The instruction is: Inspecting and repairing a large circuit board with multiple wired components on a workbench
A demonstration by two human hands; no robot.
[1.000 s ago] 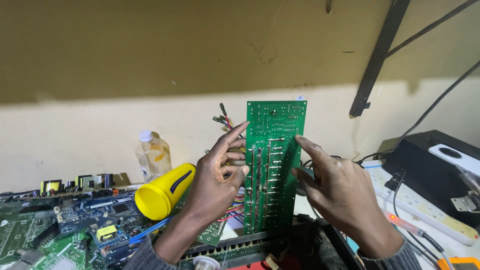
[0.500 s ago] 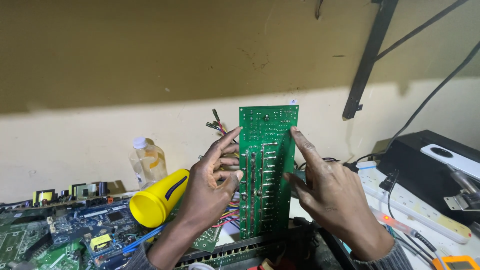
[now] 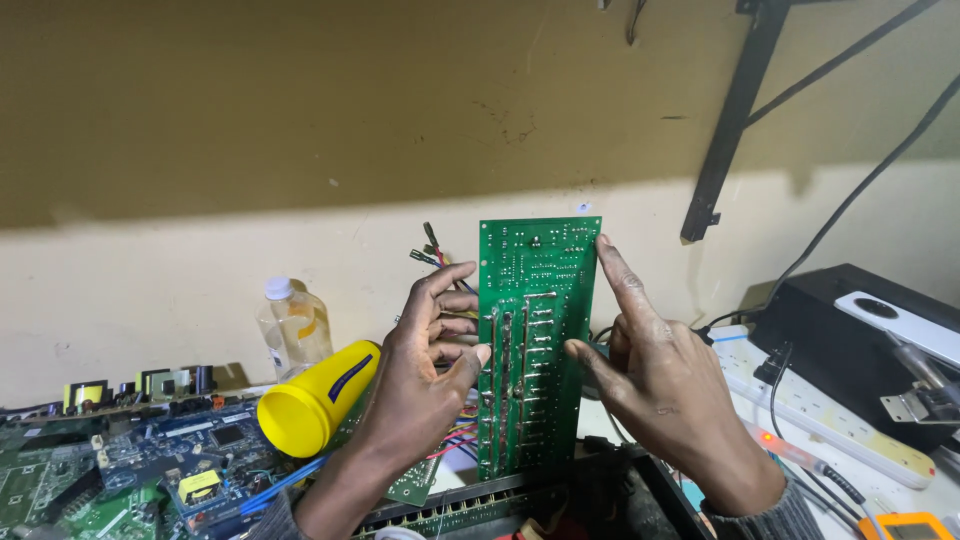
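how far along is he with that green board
Done: the green circuit board stands upright out of the dark case, solder side facing the camera. In hand: the left hand and right hand steady its edges. Left: coloured wires run behind it, so it may not be free yet.

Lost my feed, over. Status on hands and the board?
Left hand and right hand brace the green circuit board upright by its edges. Solder side faces camera. Yellow canister lies left, clear.

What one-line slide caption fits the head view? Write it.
Left hand and right hand hold an upright green rectangular circuit board by its edges.
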